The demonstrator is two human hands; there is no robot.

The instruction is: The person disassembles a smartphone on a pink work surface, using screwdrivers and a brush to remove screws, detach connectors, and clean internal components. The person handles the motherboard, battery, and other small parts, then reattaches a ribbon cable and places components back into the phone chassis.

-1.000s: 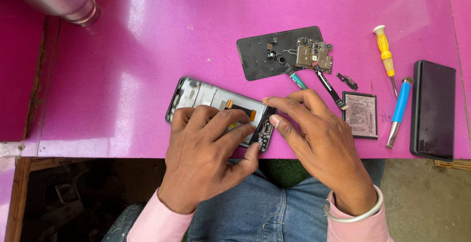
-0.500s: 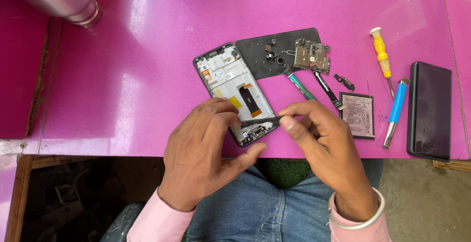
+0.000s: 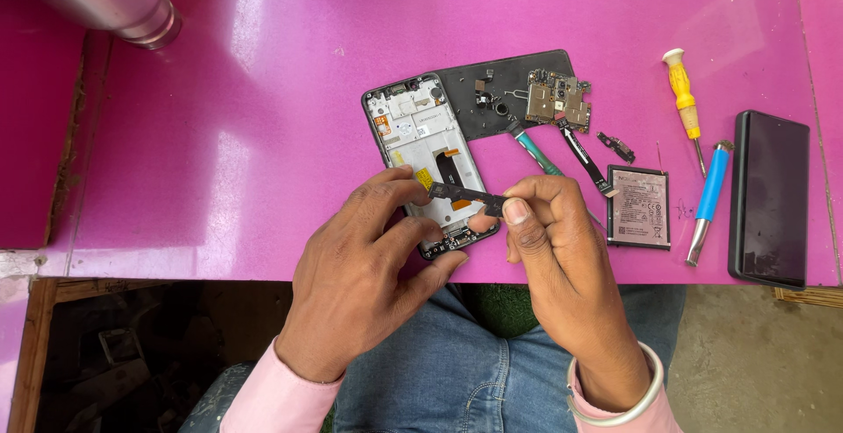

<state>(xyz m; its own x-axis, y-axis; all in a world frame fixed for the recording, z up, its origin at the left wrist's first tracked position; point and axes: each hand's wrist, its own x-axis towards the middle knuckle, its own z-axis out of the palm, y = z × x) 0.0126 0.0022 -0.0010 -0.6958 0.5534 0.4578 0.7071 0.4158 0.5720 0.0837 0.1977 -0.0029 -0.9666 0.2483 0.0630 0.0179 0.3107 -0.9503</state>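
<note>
While the left hand steadies the opened phone frame near the pink table's front edge, both hands pinch a dark flat cable just above it; the right hand closes fingers on its end. Circuit board, battery and back cover lie out, so reassembly looks largely undone.

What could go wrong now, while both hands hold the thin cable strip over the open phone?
1. The flat cable strip, pinched between the left hand and right hand, might crease or tear if pulled.
2. The open phone frame reaches the table edge and might slip off.
3. The small loose parts near the circuit board could be knocked away.
</note>
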